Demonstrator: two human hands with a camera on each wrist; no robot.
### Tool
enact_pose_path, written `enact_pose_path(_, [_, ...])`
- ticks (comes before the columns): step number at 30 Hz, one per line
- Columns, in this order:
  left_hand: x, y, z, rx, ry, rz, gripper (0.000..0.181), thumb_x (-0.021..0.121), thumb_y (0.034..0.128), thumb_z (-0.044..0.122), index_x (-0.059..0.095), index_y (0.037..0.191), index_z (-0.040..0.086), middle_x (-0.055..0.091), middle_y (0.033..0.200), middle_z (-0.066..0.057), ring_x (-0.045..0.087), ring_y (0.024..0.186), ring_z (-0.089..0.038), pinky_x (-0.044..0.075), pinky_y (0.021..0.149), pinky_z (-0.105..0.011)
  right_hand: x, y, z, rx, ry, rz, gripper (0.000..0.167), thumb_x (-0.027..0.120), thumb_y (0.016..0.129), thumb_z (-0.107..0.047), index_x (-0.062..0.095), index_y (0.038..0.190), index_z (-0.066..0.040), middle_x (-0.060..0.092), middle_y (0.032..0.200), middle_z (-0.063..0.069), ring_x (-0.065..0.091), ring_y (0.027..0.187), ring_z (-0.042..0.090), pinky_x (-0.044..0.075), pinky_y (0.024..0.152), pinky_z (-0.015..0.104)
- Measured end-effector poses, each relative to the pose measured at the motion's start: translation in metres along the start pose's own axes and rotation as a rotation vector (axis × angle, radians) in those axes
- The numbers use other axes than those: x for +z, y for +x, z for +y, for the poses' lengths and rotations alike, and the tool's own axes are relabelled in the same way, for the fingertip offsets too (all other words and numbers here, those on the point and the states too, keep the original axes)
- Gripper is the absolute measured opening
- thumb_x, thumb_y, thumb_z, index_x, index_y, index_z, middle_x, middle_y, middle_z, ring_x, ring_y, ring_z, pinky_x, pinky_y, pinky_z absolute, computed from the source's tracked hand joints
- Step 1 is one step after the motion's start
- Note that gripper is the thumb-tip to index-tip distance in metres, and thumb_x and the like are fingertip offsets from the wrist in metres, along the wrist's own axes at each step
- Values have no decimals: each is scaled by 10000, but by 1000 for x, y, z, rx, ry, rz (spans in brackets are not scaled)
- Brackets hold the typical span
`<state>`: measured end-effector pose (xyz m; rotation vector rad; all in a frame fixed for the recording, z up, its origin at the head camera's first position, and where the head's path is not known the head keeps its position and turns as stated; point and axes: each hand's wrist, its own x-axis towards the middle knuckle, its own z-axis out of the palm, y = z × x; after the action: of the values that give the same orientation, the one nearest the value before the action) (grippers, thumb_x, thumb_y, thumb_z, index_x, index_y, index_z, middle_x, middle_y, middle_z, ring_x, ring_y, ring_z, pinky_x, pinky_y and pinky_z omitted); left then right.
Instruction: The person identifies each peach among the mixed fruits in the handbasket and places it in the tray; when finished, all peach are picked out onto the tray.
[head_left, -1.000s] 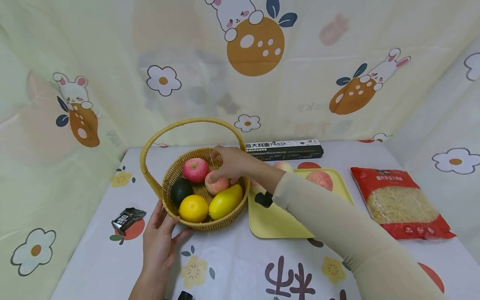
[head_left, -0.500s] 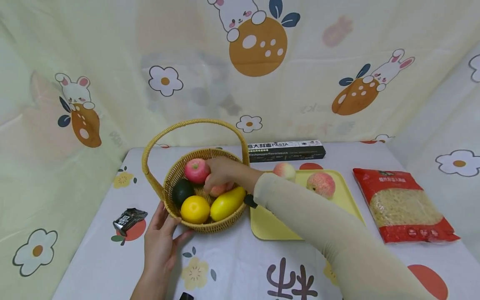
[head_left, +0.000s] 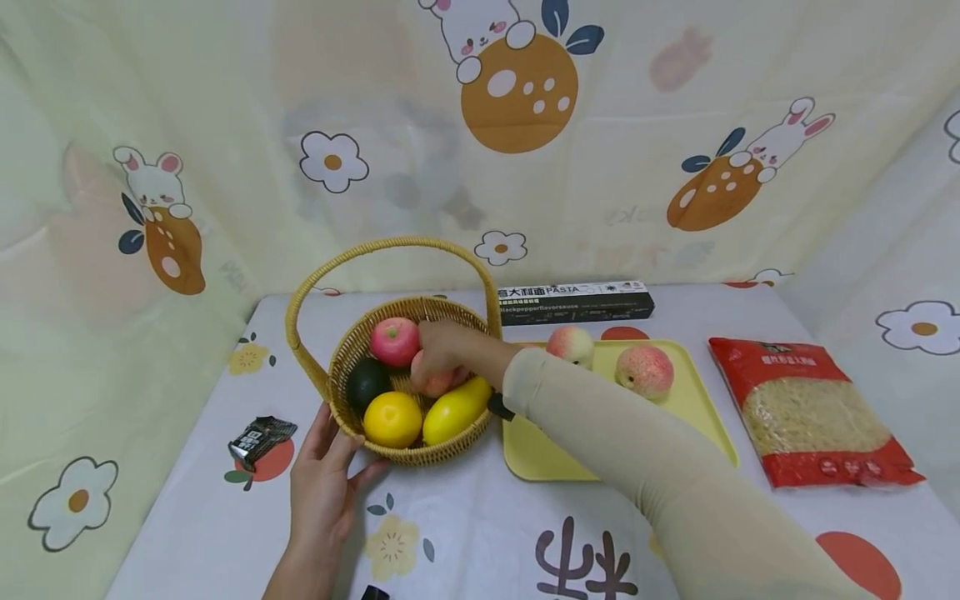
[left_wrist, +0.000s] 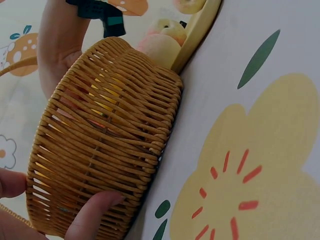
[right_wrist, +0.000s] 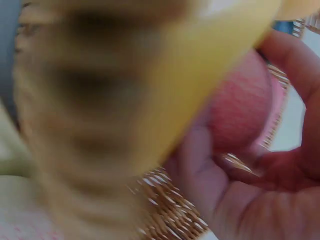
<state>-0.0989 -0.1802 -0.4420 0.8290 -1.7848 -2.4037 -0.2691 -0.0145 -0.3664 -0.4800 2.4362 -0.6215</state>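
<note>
In the head view a wicker basket (head_left: 426, 455) with a tall arched handle (head_left: 397, 242) stands on the table. Inside lie a pink apple (head_left: 395, 341), a dark green avocado (head_left: 367, 383), an orange (head_left: 392, 420) and a yellow mango (head_left: 457, 410). My right hand (head_left: 450, 348) reaches in from the right and grips a peach (head_left: 427, 382), partly covering it. The right wrist view shows fingers and thumb about that peach (right_wrist: 242, 105), with a blurred yellow fruit nearby. My left hand (head_left: 321, 492) holds the basket's near left side, thumb against the weave (left_wrist: 100, 212).
Right of the basket, a yellow tray (head_left: 551, 450) bears a pale peach (head_left: 571, 344) and a redder peach (head_left: 645, 372). Behind it lies a black pasta box (head_left: 576, 304). A red pasta bag (head_left: 813, 408) is far right; a small black packet (head_left: 260, 440) lies left.
My right hand has gone lower into the basket and closed about the peach, its forearm shifting left and uncovering the tray peaches. The left hand keeps its place on the basket.
</note>
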Motion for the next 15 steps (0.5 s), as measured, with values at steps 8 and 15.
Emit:
enact_pose_path(8, [0,0,-3,8,9,4,840,575,983,60,248,1683,390,297,1747,56,504,1429,-261,669,834,-383,7,3,8,-13,25,28,481,907,752,-239,590,1085,-98,658,1020,63,647,836,195,631,584,346])
enact_pose_path(15, [0,1,-3,16,4,-4,842,565,984,50,242,1687,381,299,1746,47,508,1423,-237,669,839,-395,3,0,11,12,115,-3,428,841,794,-263,613,1135,-139,650,1066,55,655,840,196,636,609,334])
